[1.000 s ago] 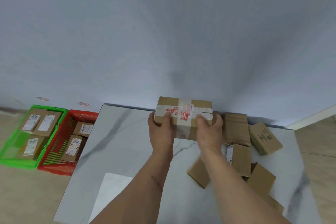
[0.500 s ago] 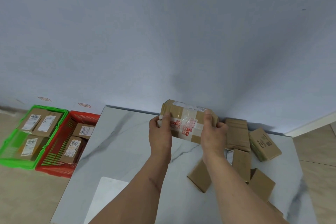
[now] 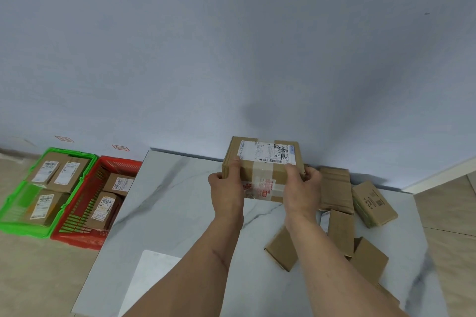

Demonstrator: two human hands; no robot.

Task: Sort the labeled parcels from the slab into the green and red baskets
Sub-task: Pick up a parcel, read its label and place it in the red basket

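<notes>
I hold a taped brown parcel (image 3: pixel 262 170) above the far middle of the white marble slab (image 3: pixel 175 208). Its white shipping label with a barcode faces up toward me. My left hand (image 3: pixel 228 193) grips its left end and my right hand (image 3: pixel 301 192) grips its right end. Several more brown parcels (image 3: pixel 337 224) lie in a loose pile on the slab's right side. On the floor to the left, the green basket (image 3: pixel 15 224) holds three labeled parcels. Beside it, the red basket (image 3: pixel 77 237) holds two.
A grey-blue wall rises just behind the slab and baskets, with two small red-printed stickers (image 3: pixel 119 148) low on it. Tiled floor (image 3: pixel 38 278) surrounds the slab. A white rectangular sheet (image 3: pixel 152 270) lies on the slab's near left part.
Both hands have rolled the parcel over: the red-printed tape side faced me before, and now the white label side is on top. The view has shifted slightly.
</notes>
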